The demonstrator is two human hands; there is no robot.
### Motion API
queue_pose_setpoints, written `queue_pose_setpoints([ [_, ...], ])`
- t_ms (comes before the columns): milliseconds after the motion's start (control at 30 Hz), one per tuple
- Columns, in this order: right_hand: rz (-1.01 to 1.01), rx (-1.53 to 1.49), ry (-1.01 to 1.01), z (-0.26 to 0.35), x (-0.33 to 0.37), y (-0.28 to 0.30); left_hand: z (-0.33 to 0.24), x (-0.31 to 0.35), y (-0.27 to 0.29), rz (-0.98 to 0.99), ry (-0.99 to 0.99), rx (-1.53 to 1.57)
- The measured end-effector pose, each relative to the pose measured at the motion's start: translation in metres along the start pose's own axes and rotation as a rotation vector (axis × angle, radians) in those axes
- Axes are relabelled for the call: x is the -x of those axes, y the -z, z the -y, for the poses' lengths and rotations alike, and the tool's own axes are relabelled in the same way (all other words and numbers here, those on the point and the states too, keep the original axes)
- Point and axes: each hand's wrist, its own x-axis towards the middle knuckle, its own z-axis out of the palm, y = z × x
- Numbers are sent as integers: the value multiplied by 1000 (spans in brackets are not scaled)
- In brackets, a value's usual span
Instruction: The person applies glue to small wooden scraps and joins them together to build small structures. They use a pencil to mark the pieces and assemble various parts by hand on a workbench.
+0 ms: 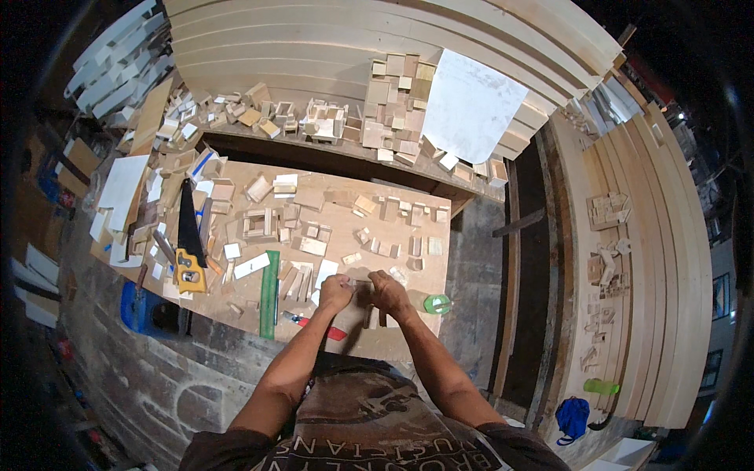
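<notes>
Near the front edge of the plywood table, my left hand (336,293) and my right hand (388,296) are close together. Both have their fingers closed on a small wooden piece (361,285) that spans the gap between them, partly hidden by the fingers. Just below my right hand, two short wooden strips (374,317) are visible on the tabletop. A tool with a red handle (335,333) lies beside my left forearm. To the right of my right hand is a round green container (437,304).
A green ruler (269,294) and a handsaw with a yellow handle (189,271) lie to the left. Small wooden blocks and model furniture (259,224) cover much of the table. Behind stands a shelf with more pieces (322,122) and a white board (476,106). Long planks (667,275) are stacked at right.
</notes>
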Motion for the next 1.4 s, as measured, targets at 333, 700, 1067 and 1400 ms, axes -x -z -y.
queue_pose_setpoints([
  [333,24,31,74,7,1,5,-20,7,28,141,-427,-272],
  [700,14,53,170,-5,-2,-5,-20,-9,27,247,-552,-524],
  [1067,5,50,149,3,-6,2,-24,-14,29,297,-592,-617],
  [1400,153,109,84,-18,-12,-20,-31,-5,28,325,-601,-703],
])
